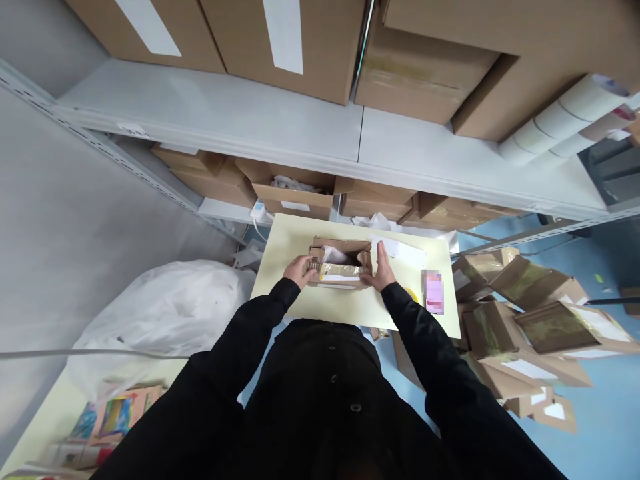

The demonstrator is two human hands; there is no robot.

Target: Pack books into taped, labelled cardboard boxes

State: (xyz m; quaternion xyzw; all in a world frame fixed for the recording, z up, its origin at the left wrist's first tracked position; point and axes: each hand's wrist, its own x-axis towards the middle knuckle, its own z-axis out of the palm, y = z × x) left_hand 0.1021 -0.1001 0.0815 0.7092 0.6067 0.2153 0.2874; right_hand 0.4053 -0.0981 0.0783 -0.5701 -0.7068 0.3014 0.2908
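A small open cardboard box (340,261) with yellowish tape on its near side sits on a pale yellow table (350,303). White paper shows inside it. My left hand (300,270) is curled around the box's left end. My right hand (383,270) lies with straight fingers flat against the box's right side. Both sleeves are black.
A pink phone-like object (433,292) and a yellow tape roll (413,293) lie on the table at right. White papers (400,250) lie behind the box. Taped cardboard boxes (530,320) are piled on the blue floor at right. A white plastic bag (165,313) bulges at left. Grey shelves (300,127) carry large cartons.
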